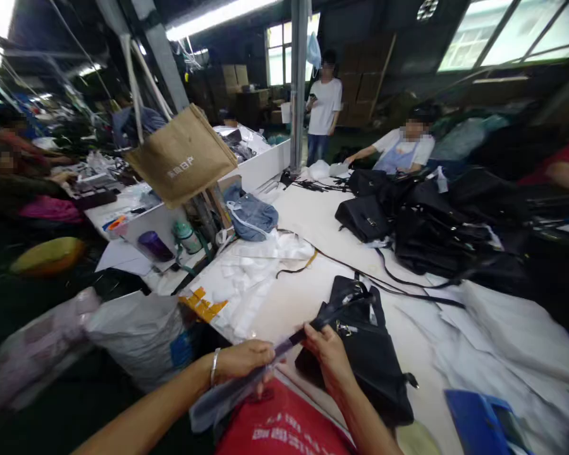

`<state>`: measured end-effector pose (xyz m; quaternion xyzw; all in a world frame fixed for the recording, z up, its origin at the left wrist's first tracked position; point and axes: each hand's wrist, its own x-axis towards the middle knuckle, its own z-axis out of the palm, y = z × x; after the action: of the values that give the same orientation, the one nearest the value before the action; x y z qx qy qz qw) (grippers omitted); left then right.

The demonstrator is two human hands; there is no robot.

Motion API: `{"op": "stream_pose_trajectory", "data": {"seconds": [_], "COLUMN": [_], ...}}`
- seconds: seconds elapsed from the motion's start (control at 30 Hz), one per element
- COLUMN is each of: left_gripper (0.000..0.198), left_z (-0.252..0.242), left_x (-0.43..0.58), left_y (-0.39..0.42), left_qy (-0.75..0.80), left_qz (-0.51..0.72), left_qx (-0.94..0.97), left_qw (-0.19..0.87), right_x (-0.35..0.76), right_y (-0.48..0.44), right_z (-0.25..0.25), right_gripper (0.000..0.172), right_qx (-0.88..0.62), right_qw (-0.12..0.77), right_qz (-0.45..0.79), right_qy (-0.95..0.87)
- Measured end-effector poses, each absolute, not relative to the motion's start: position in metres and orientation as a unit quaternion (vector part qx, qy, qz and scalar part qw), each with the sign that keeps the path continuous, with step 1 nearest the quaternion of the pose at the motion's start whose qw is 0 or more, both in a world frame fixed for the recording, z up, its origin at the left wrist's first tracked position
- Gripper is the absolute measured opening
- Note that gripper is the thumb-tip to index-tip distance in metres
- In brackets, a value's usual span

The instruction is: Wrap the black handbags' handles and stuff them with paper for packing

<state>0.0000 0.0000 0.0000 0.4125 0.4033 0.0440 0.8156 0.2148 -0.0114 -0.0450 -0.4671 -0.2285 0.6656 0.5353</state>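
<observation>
Black flat strap (330,314) at near centre looks only partly covered by a clear plastic sleeve (227,393), left hand (245,361) clamped on sleeve, right hand (327,352) on strap, the black rectangular bag (370,363) at right lying unwrapped.

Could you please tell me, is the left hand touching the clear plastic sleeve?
Touching. The head view shows the left hand with its fingers closed around the clear plastic sleeve, which shows on both sides.

The strap (296,339) and bag (367,363) are black, the plastic (227,393) greyish; the table (308,292) is white, the cloth (279,407) at its near edge red, white-lettered.
</observation>
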Motion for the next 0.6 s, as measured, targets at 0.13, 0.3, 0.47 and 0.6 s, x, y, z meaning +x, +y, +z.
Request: {"op": "stream_pose_trajectory", "data": {"seconds": [0.13, 0.3, 0.47, 0.6], "left_gripper": [0.045, 0.048, 0.048, 0.047], "left_z": [-0.004, -0.007, -0.008, -0.008], "left_x": [0.006, -0.007, -0.024, -0.025], "left_y": [0.012, 0.022, 0.030, 0.039], "left_qy": [0.425, 0.440, 0.443, 0.430], "left_qz": [0.046, 0.042, 0.044, 0.043], "left_qx": [0.409, 0.404, 0.393, 0.388], "left_qw": [0.806, 0.801, 0.805, 0.814], "right_x": [0.188, 0.192, 0.201, 0.176], "right_y": [-0.013, 0.005, 0.034, 0.025], "right_z": [-0.044, -0.044, -0.053, -0.056], "right_gripper": [0.035, 0.038, 0.034, 0.030], "right_qx": [-0.456, -0.441, -0.425, -0.414], "right_qw": [0.534, 0.525, 0.563, 0.563], "right_qz": [0.678, 0.710, 0.702, 0.706], "right_qy": [-0.218, -0.159, -0.094, -0.114]}}
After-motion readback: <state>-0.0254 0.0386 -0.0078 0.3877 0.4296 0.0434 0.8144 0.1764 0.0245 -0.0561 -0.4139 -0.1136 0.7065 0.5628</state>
